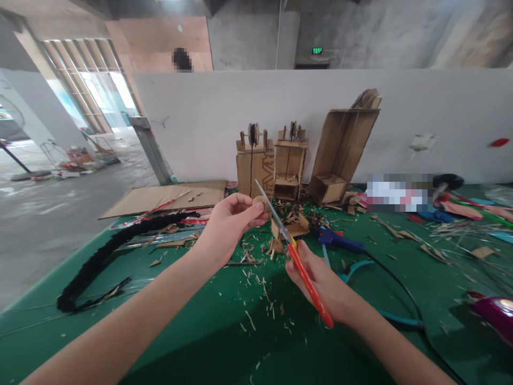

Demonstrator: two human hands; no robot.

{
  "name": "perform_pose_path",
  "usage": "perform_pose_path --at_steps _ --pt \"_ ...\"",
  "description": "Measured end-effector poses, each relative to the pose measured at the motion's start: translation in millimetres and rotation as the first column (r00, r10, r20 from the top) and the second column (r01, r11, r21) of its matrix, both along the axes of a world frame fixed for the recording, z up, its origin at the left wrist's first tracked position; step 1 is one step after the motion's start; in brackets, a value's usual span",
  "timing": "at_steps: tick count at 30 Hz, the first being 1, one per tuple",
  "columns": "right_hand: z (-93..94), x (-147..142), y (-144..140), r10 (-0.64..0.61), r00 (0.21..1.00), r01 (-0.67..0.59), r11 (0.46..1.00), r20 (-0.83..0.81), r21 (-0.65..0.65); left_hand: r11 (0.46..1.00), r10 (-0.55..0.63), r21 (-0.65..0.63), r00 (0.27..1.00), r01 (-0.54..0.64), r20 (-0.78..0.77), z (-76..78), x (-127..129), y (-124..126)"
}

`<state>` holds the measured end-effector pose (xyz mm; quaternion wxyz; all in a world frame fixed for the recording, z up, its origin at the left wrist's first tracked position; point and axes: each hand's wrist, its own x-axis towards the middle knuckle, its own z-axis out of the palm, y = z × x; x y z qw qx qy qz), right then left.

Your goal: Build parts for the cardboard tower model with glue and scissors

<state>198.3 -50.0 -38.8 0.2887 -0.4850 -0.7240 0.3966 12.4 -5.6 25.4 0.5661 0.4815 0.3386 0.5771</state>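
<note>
a small cardboard piece (pixel 259 203) is pinched in the left hand (pixel 229 223), lifted above the green table (pixel 200 321) so its edge meets the blades. the scissors (pixel 294 256) are gripped by the right hand (pixel 320 283), angled up into it; scraps (pixel 260 291) lie below.

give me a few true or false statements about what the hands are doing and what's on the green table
1. The right hand holds orange-handled scissors. True.
2. The left hand pinches a small cardboard piece in its fingertips. True.
3. The scissor blades point down at the table. False: they point up and away, toward the cardboard piece.
4. A blue glue gun lies on the table beyond the right hand. True.
5. The table is covered in red cloth. False: its surface is green, strewn with cardboard scraps.
6. The black fuzzy strip lies right of the scissors. False: it lies far left.
</note>
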Motion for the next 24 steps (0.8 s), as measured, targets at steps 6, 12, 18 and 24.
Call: perform_pose_path --at_steps 6,12,18,24 --pt "1.5 -1.6 -0.3 -0.027 0.997 0.026 1.000 0.071 0.018 0.999 -0.009 -0.037 0.998 0.011 0.065 0.1 3.1 -3.2" --pt "5.4 -5.1 -1.2 -0.052 0.993 0.048 0.998 0.107 0.041 0.998 -0.005 -0.064 0.993 0.013 0.121 -0.8 5.0 -3.7" --pt "-0.1 -8.9 -0.4 -0.084 0.990 0.075 0.993 0.110 0.086 0.997 0.014 -0.077 0.992 -0.004 0.129 -0.8 6.1 -6.4" --pt "-4.1 -8.2 1.4 -0.085 0.995 0.077 0.989 0.056 0.125 0.998 0.029 -0.056 0.994 -0.023 0.103 -0.2 5.3 -4.8"
